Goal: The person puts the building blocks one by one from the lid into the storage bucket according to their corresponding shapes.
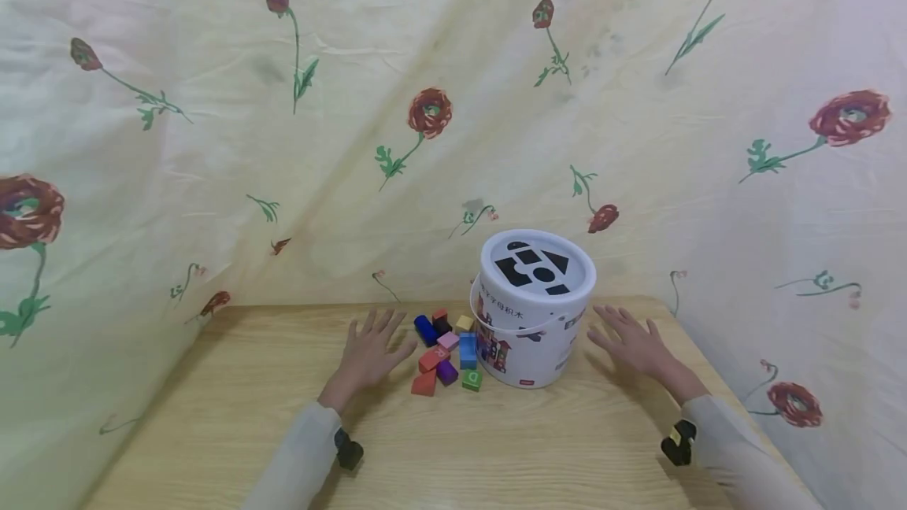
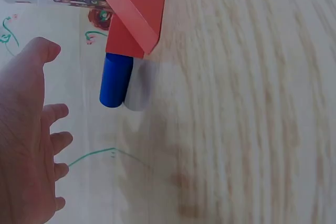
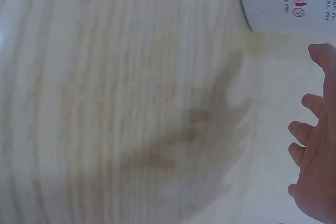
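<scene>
A white lidded bucket (image 1: 527,356) with printed sides and black shapes on its lid stands toward the back of the table. Left of it lies a loose group of toy blocks: a blue cylinder (image 1: 426,330), a red triangular block (image 1: 424,383), a purple block (image 1: 446,372), a green block (image 1: 472,380) and several others. My left hand (image 1: 370,356) hovers to the left of the blocks with fingers spread, holding nothing. On the bucket's other side, my right hand (image 1: 632,345) is likewise spread and holds nothing. Both wrist views show each hand apart from the things near it.
The wooden table (image 1: 453,455) runs back to a hanging cloth (image 1: 340,179) printed with red flowers, which also rises on both sides. The bucket's thin handle (image 1: 520,331) hangs down across its front. Each wrist wears a small black device (image 1: 348,449).
</scene>
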The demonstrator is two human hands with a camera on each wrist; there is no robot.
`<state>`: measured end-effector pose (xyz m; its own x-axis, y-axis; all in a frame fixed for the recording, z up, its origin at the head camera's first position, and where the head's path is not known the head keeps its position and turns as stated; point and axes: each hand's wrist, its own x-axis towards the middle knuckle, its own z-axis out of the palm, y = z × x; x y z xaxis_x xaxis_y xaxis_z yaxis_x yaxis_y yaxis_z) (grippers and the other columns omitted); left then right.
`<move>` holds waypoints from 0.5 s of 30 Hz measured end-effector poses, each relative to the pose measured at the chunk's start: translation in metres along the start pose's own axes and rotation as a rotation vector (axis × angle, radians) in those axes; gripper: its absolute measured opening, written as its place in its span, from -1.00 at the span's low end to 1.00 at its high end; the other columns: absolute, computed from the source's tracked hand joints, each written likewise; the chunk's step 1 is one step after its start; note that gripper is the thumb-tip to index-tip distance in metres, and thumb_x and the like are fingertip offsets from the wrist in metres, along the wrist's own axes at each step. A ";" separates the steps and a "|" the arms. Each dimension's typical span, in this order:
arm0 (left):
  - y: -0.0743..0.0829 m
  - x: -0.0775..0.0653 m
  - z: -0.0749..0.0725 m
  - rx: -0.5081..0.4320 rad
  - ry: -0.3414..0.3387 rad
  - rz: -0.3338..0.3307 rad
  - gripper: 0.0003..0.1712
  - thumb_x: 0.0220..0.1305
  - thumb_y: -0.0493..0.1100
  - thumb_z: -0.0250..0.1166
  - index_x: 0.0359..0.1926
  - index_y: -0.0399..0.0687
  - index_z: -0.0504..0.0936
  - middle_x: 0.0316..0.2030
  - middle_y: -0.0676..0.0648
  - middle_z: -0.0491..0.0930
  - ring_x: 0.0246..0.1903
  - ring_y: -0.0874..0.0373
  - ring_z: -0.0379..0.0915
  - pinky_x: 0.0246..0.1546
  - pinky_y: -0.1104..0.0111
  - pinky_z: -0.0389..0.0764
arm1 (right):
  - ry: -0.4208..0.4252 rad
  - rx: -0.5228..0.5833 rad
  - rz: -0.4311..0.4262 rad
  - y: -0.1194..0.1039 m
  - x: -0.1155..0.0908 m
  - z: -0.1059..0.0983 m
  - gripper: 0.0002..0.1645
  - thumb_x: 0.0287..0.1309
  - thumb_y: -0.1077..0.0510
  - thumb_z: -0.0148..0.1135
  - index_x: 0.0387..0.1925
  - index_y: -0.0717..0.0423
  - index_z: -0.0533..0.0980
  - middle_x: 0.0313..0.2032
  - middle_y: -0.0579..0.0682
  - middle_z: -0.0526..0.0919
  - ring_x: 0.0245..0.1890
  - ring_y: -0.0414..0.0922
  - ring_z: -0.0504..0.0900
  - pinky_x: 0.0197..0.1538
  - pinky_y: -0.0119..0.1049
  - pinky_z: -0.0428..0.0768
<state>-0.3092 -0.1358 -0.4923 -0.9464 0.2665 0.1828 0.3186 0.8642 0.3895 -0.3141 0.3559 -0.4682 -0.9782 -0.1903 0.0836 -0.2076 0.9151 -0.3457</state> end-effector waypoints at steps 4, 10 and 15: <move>0.005 0.001 -0.001 0.001 0.007 0.001 -0.16 0.45 0.35 0.03 0.57 0.06 0.19 0.57 -0.18 0.13 0.58 -0.29 -0.14 0.47 -0.36 -0.18 | 0.038 0.039 -0.032 0.001 0.003 -0.005 -0.15 0.50 -0.27 -0.09 0.55 0.18 0.12 0.47 0.45 0.18 0.48 0.51 -0.01 0.34 0.61 -0.27; 0.016 0.004 -0.005 -0.043 0.024 0.012 -0.17 0.44 0.30 0.11 0.57 0.07 0.20 0.56 -0.20 0.16 0.58 -0.29 -0.12 0.46 -0.38 -0.18 | 0.055 0.101 -0.036 -0.014 0.008 -0.030 -0.10 0.50 -0.31 -0.11 0.58 0.14 0.05 0.52 0.42 0.10 0.51 0.50 -0.09 0.36 0.59 -0.30; 0.028 0.005 -0.008 -0.080 0.043 0.030 -0.17 0.42 0.31 0.11 0.56 0.07 0.22 0.55 -0.19 0.18 0.58 -0.27 -0.09 0.47 -0.38 -0.15 | 0.110 0.174 -0.070 -0.035 0.012 -0.057 -0.15 0.54 -0.25 -0.15 0.60 0.13 0.01 0.55 0.37 0.06 0.54 0.45 -0.10 0.39 0.56 -0.32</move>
<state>-0.3048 -0.1133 -0.4731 -0.9335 0.2718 0.2338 0.3520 0.8186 0.4538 -0.3185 0.3421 -0.4015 -0.9561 -0.2029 0.2114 -0.2833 0.8238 -0.4909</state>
